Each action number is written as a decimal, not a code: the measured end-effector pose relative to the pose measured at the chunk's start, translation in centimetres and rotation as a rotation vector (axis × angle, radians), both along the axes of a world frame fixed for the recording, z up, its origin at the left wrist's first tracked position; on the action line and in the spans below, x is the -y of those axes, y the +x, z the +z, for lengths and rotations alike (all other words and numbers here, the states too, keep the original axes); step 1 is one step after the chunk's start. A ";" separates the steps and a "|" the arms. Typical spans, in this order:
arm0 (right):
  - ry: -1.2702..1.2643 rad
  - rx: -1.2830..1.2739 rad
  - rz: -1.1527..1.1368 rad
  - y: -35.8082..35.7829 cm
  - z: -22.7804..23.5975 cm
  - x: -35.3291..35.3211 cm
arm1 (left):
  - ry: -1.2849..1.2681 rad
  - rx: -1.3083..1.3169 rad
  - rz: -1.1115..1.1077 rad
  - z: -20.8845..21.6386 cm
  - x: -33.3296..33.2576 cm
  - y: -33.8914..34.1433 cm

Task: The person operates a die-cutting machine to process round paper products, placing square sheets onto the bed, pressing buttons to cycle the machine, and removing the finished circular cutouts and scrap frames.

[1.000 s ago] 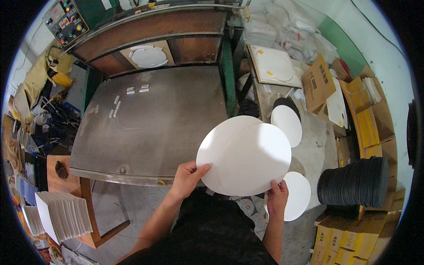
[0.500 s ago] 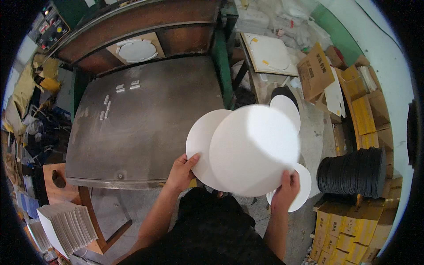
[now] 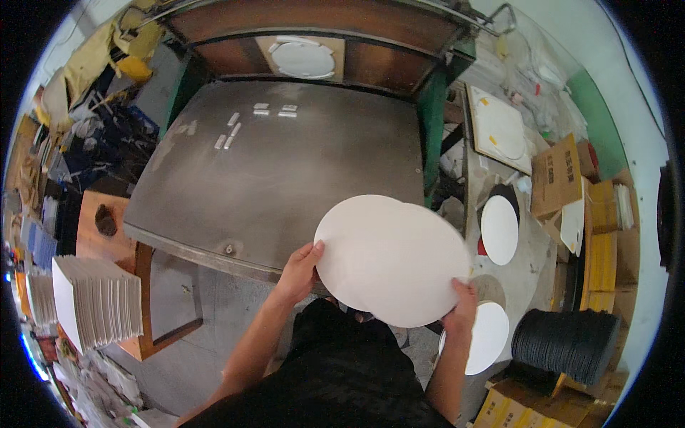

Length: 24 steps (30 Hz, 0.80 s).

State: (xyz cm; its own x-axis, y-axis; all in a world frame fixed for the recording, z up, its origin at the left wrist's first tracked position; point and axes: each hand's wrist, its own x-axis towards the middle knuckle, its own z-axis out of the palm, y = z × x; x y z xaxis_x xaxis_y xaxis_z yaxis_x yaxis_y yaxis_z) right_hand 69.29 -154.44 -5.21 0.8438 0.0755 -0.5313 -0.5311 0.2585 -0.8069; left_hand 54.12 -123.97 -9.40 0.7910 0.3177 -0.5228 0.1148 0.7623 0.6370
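Note:
Two thin white round boards overlap in front of me, above the near right edge of a dark metal press bed (image 3: 285, 178). My left hand (image 3: 298, 274) pinches the left round board (image 3: 346, 246) at its left rim, thumb on top. On the other side, my right hand (image 3: 462, 305) grips the right round board (image 3: 424, 282) by its lower right rim, fingers partly hidden underneath. Several short white strips (image 3: 235, 128) lie on the far left of the bed. A round white die on a square board (image 3: 303, 58) is fixed to the upright plate behind.
On the right side table are a white oval piece (image 3: 499, 230), more white rounds (image 3: 486, 339) and a square board (image 3: 497, 128). Black stacked discs (image 3: 565, 342) and cardboard boxes (image 3: 555, 175) stand farther right. A white sheet stack (image 3: 100, 299) sits lower left, beside a wooden stool (image 3: 107, 235).
My view has swung, so the press bed sits farther right and higher in the picture. The right board has slid left over the other and now overlaps more of it.

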 end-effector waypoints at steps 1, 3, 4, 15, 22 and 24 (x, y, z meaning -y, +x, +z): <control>0.009 0.086 -0.046 0.4 1.0 0.2 | 0.002 0.004 0.002 0.1 -0.1 -0.1; -0.015 0.272 -0.097 0.7 4.3 -0.4 | 0.005 0.008 0.022 0.1 -0.3 -0.6; -0.007 0.345 -0.175 0.2 6.2 -1.1 | 0.005 0.011 0.028 0.1 -0.3 -0.6; -0.973 1.446 0.741 -2.4 1.0 -4.8 | -0.311 0.029 -0.097 0.8 3.5 4.7; -0.872 1.473 0.714 -0.9 -2.6 -0.1 | 0.035 -0.082 -0.141 0.5 8.8 8.5; -0.822 1.353 0.811 0.4 -2.1 2.2 | 0.147 -0.081 -0.173 0.3 10.3 10.5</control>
